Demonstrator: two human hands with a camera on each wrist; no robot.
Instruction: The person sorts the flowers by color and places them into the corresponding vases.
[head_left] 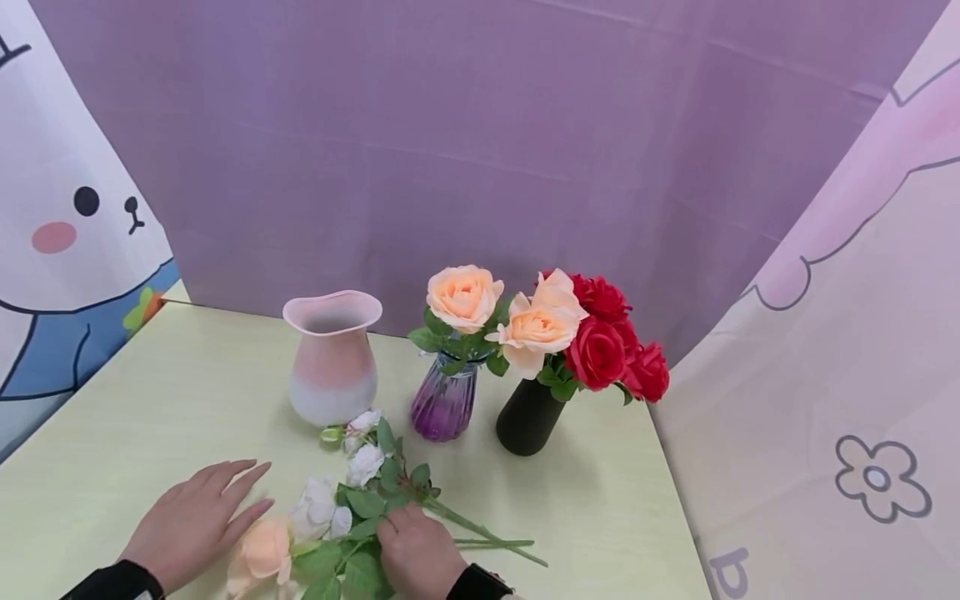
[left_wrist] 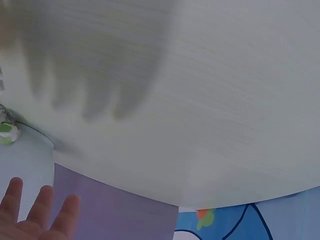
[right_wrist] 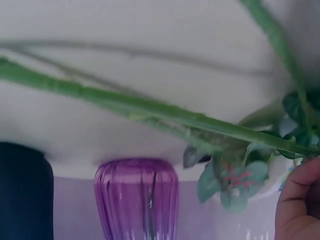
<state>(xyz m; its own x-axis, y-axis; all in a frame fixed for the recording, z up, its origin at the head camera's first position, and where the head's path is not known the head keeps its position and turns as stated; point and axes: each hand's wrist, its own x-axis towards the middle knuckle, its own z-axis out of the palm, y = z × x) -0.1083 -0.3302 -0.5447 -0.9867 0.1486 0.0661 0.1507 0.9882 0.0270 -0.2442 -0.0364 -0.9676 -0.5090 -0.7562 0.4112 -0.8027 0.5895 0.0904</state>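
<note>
My left hand [head_left: 197, 521] hovers over the table's left side with fingers spread, its shadow falling on the tabletop in the left wrist view. Beside its thumb lies a peach rose [head_left: 262, 554]. My right hand [head_left: 420, 550] pinches a green flower stem [right_wrist: 200, 121] among the leaves; which bloom it belongs to cannot be told. White roses [head_left: 313, 508] with a green bud [head_left: 332, 434] lie between the hands, their stems [head_left: 480, 528] pointing right. The right wrist view shows the curled fingers [right_wrist: 299, 197] at the stem.
Behind the loose flowers stands a pink-and-white vase [head_left: 333, 375]. To its right, a purple glass vase [head_left: 442, 404] holds a peach rose [head_left: 465, 298]. A black vase [head_left: 528, 418] bears red roses [head_left: 597, 352] and a peach rose [head_left: 540, 325]. A purple curtain [head_left: 450, 150] hangs behind.
</note>
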